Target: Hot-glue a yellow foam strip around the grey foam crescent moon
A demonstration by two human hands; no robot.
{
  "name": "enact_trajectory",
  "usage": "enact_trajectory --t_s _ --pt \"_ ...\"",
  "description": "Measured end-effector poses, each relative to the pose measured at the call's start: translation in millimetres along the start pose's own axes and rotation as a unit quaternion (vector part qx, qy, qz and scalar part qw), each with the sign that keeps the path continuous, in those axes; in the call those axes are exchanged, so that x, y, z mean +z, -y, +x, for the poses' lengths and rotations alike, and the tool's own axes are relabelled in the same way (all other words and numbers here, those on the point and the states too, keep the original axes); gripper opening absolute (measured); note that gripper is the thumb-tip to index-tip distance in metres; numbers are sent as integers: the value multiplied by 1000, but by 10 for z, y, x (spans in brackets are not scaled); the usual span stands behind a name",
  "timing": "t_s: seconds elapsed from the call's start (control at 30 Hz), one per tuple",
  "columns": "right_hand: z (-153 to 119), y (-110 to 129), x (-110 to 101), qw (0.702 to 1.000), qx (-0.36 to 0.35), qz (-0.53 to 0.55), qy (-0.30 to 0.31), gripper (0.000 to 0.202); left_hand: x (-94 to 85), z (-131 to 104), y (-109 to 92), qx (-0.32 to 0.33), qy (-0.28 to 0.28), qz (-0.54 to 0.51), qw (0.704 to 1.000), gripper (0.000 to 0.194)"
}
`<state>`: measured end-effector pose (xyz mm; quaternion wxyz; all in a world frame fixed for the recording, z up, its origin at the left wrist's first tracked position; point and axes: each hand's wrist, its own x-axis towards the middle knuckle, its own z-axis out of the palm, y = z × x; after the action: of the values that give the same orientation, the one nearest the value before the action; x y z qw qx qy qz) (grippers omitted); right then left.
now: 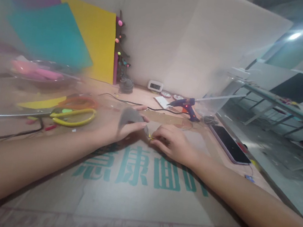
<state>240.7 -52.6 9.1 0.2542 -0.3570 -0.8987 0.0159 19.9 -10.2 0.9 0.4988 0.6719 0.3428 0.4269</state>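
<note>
A curved grey piece (130,117) is gripped between the thumb and fingers of my left hand (129,127), over the sheet with green characters (117,195). Close on its right, my right hand (174,141) is closed in a pinch on a tiny yellow piece (151,138) at the lower tip of the grey piece. The tips of the two hands are a short way apart. Blur hides the fine detail of both pieces.
Yellow-handled scissors (73,117) and a bowl with pink items (40,73) lie left. A glue gun (186,106), its red light lit, and a small clock (155,86) stand behind. A phone (230,144) lies right. A black cable (130,102) crosses the back.
</note>
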Motion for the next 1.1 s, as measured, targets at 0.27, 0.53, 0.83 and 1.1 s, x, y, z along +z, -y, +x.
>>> enact_trajectory --t_s 0.27,0.53,0.83,1.1 --pt "-15 -69 57 1000 -25 -3 -2 20 21 49 217 -55 -38 24 997 34" --pt "-11 -65 48 1000 -8 -15 -3 21 29 0 33 -92 0 103 990 48" --pt "9 -71 21 998 56 19 -21 20 33 -3 -65 -30 -35 297 954 52" --pt "48 -113 -19 972 221 70 37 31 -15 14 -93 -7 -64 291 955 50"
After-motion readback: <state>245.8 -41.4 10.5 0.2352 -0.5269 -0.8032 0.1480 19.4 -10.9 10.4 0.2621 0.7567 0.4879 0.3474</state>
